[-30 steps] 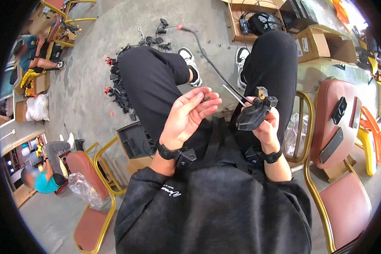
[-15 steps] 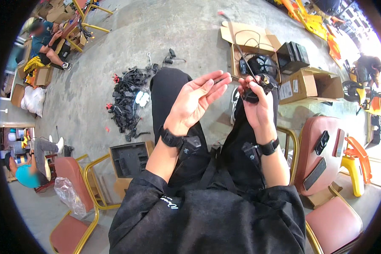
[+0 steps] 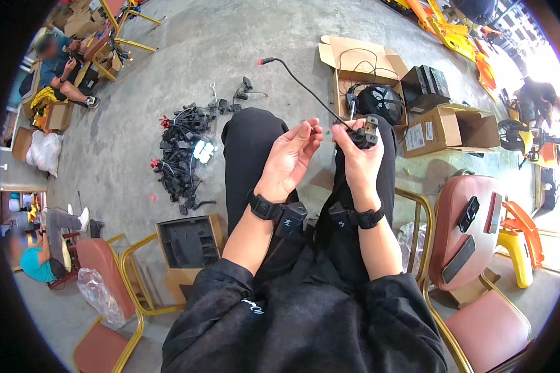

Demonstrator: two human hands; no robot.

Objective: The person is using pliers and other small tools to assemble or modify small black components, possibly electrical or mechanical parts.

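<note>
My right hand [image 3: 359,160] is closed around a small black part with a cable [image 3: 365,132], held above my right thigh. From it a thin black cable [image 3: 303,82] arcs up and left to a red-tipped plug [image 3: 266,61]. Facing it, a short gap away, my left hand [image 3: 287,155] has its fingers curled in toward the thumb. Whatever those fingertips pinch, if anything, is too small to make out. On the floor to the left lies a heap of black cabled parts [image 3: 183,149], several with red plugs, and a white item [image 3: 203,151] on top.
Ahead right stand an open cardboard box [image 3: 345,53] with a round black thing inside, black blocks [image 3: 425,87] and another carton [image 3: 438,132]. A foam-lined box [image 3: 190,241] sits left. Padded chairs [image 3: 466,227] flank me. Two people [image 3: 43,258] sit at the left.
My right hand has turned the black part, and its cable now swings out to the left. My left hand has drawn slightly lower, its straightened fingers now curled.
</note>
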